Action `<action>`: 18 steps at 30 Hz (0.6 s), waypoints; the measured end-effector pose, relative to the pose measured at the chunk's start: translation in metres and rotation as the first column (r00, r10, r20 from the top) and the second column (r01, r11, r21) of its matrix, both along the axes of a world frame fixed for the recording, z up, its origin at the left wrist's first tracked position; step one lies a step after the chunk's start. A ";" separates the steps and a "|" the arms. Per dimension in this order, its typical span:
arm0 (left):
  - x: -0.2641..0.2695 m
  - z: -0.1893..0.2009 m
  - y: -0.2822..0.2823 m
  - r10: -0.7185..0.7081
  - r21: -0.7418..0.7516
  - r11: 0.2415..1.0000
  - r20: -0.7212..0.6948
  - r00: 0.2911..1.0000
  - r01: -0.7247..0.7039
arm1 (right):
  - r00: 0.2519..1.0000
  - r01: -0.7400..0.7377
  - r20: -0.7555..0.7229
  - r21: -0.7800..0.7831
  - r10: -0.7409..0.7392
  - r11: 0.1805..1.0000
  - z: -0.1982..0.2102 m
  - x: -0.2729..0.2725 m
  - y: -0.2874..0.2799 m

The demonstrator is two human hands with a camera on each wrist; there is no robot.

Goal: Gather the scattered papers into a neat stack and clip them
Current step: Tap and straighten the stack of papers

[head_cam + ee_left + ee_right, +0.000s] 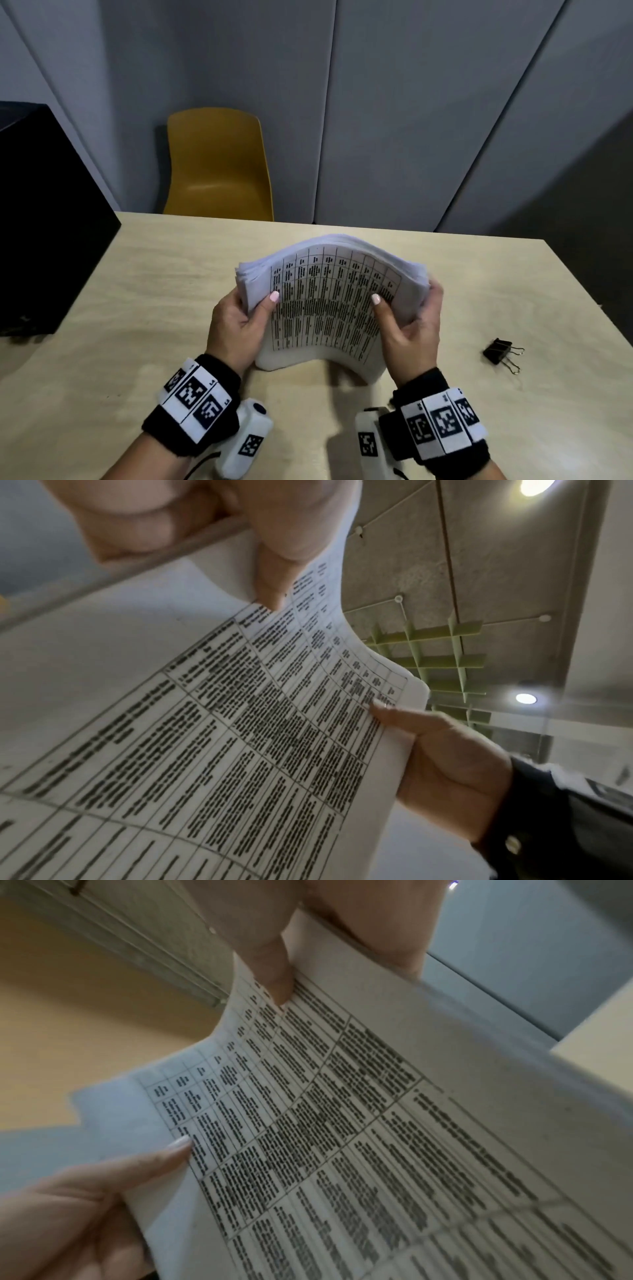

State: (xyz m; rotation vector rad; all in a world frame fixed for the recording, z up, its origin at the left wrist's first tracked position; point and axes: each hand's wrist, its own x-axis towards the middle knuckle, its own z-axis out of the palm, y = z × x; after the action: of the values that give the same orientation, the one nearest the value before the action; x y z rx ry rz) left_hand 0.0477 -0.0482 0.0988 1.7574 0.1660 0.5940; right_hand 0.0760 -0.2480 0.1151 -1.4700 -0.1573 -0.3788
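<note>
A thick stack of white papers (329,301) with a printed table on its front sheet stands on its lower edge on the wooden table (137,274), bowed toward me. My left hand (239,318) grips the stack's left side, thumb on the front sheet. My right hand (407,322) grips the right side the same way. In the left wrist view the printed papers (240,723) fill the frame, with my left thumb (274,569) above and my right hand (445,764) across. The right wrist view shows the papers (342,1123) and both thumbs. A black binder clip (500,353) lies on the table to the right.
A black box (44,222) stands at the table's left edge. A yellow chair (215,164) sits behind the far edge, in front of grey wall panels. Bare tabletop lies left of the stack and between the stack and the clip.
</note>
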 end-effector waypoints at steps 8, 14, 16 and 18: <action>-0.005 0.024 -0.004 0.083 0.441 0.866 0.336 0.938 -0.235 | 0.898 0.314 0.416 -0.381 -0.142 0.870 0.015 0.001 -0.005; -0.010 0.030 0.003 0.062 0.502 0.840 0.287 0.956 -0.205 | 0.912 0.303 0.383 -0.391 -0.145 0.869 0.020 -0.001 -0.006; -0.011 0.031 0.001 0.049 0.515 0.832 0.307 0.950 -0.209 | 0.913 0.292 0.384 -0.387 -0.135 0.874 0.021 -0.003 -0.005; -0.012 0.033 -0.002 0.021 0.554 0.809 0.304 0.952 -0.195 | 0.918 0.275 0.380 -0.401 -0.115 0.874 0.022 -0.004 -0.004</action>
State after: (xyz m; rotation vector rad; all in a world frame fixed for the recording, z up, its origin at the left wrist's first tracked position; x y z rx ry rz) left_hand 0.0357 -0.0497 0.1317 2.2321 -0.1372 1.0610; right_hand 0.0715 -0.2523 0.1370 -1.8740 -0.3989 -0.8139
